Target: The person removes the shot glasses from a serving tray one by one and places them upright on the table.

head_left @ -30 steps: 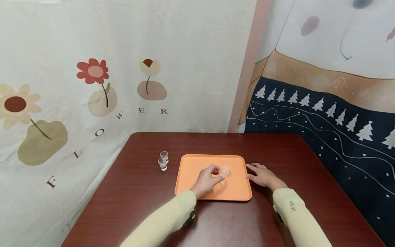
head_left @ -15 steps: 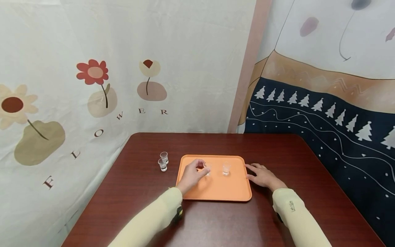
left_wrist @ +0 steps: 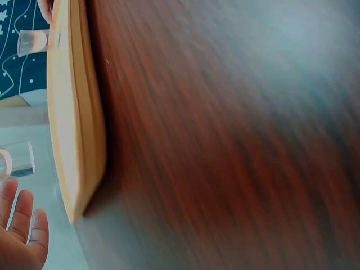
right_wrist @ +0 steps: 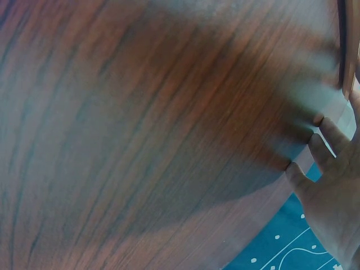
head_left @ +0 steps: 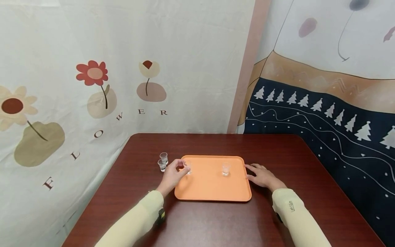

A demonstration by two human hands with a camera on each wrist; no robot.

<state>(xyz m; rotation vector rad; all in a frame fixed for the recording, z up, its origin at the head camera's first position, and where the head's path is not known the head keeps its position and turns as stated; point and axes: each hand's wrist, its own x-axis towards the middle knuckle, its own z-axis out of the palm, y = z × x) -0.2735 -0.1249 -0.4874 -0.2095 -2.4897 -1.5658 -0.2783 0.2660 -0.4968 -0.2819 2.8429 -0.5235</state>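
Observation:
In the head view my left hand [head_left: 171, 175] pinches a small clear shot glass [head_left: 188, 168] between thumb and fingers, over the left end of the orange tray [head_left: 213, 188]. The left wrist view shows this glass [left_wrist: 22, 160] held a little off the tray's surface, beside the fingers [left_wrist: 21, 216]. Another shot glass [head_left: 226, 169] stands upright on the tray's right half. My right hand [head_left: 261, 175] rests at the tray's right edge, fingers spread and touching the rim. In the right wrist view its fingertips [right_wrist: 290, 169] lie against the dark wood.
Two more shot glasses, a nearer one [head_left: 162, 165] and a farther one [head_left: 164, 158], stand close together on the reddish-brown table [head_left: 222, 223], left of the tray. Behind the table hang a pale flower-print cloth [head_left: 194, 68] and a dark blue tree-print cloth [head_left: 308, 127].
My left hand has carried the shot glass leftward from beside the other glass to the tray's left end. My right hand stays at the tray's right edge.

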